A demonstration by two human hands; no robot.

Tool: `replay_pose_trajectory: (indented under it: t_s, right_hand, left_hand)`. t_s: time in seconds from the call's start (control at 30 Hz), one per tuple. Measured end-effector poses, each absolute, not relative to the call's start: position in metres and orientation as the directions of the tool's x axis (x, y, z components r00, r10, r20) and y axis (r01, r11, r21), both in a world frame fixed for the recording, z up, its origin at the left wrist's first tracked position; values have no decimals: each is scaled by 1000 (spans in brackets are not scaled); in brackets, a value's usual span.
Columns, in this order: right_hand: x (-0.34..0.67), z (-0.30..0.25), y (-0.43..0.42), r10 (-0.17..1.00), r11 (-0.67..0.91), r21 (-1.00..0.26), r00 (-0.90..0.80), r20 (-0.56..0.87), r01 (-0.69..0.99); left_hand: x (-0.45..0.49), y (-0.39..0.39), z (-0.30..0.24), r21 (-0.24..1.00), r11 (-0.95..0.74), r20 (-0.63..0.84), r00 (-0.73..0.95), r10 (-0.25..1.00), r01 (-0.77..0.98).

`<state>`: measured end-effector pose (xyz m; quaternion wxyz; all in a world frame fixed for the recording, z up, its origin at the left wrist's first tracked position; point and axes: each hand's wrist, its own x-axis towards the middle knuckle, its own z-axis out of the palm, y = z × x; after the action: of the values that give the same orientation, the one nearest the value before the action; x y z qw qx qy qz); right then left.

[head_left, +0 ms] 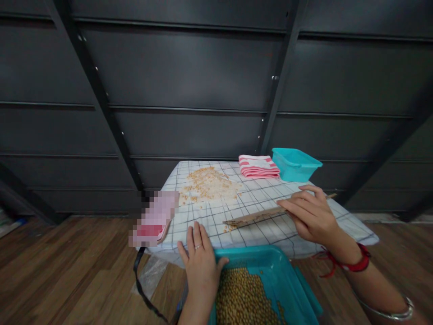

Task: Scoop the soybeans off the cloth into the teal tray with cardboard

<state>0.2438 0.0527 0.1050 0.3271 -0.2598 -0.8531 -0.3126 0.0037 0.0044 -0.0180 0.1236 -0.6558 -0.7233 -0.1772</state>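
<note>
Left hand [201,264] laid flat on the near table edge, fingers loosely spread; thumb set against the rim of the teal tray [297,289], which is filled with beans [243,298]. Right hand [311,214] closed over a cardboard strip [257,217], fingers curled on its upper edge; strip's left end rests on the checked cloth [267,237], a few beans just beside it. Scattered pile [208,183] lies farther back, well apart from the strip (striped towel [259,166] and small tub [296,164] behind). Risk judged: a fast or tilted sweep may flick beans past the tray onto the floor; the tray, steadied by one thumb, may tip.
</note>
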Motion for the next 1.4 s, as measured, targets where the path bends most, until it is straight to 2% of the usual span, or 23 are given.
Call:
replay_pose_trajectory:
  t_s: [0.33, 0.97, 1.13, 1.4]
  right_hand:
    - [245, 109, 43, 236, 696, 342, -651, 721, 631]
    - [247, 109, 38, 244, 712, 300, -624, 742, 635]
    - [246, 104, 43, 245, 685, 338, -641, 727, 645]
    - [245, 112, 33, 234, 724, 307, -638, 734, 618]
  left_hand:
    - [1, 4, -21, 63, 53, 424, -75, 903, 997]
    - [0, 5, -25, 82, 47, 420, -77, 904, 996]
    - [3, 4, -18, 82, 83, 397, -109, 911, 993]
    - [-1, 4, -23, 112, 38, 434, -83, 897, 993]
